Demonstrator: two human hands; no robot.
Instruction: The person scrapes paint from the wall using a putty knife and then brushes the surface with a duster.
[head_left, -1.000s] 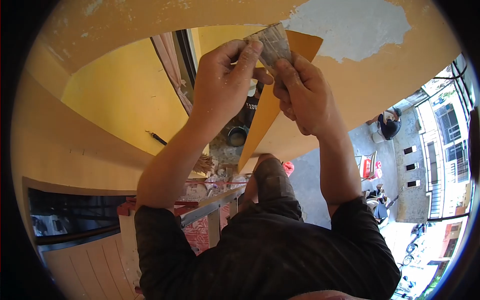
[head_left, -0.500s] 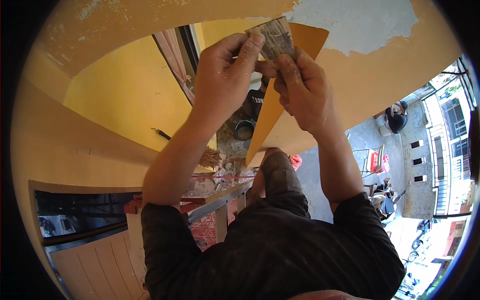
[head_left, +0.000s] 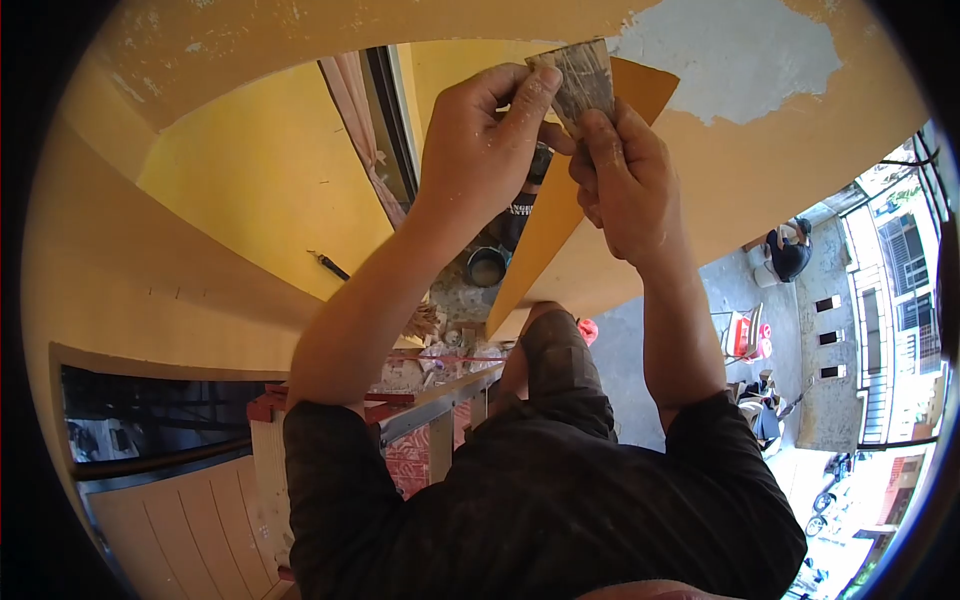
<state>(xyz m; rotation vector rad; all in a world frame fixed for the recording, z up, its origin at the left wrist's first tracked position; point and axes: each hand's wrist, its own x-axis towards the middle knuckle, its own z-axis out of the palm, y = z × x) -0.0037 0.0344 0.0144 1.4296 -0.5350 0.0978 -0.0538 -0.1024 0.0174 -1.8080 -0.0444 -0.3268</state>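
Observation:
A flat, worn, grey-brown scraper-like piece is held up near the top centre, its wide edge upward. My left hand pinches its left side between thumb and fingers. Lower down on the same piece, my right hand is closed around the narrow end. Whitish dust marks both hands. Just behind the piece is the orange corner of a wall, and a grey-white patch shows on the painted surface to the right.
Below are a dark bucket and a partly hidden person. Another person sits at the right. A metal-edged platform lies beside my legs. A brush-like bundle is near my left forearm.
Both hands and the held piece have shifted slightly right in view. The background has shifted too, and the grip on the piece looks the same.

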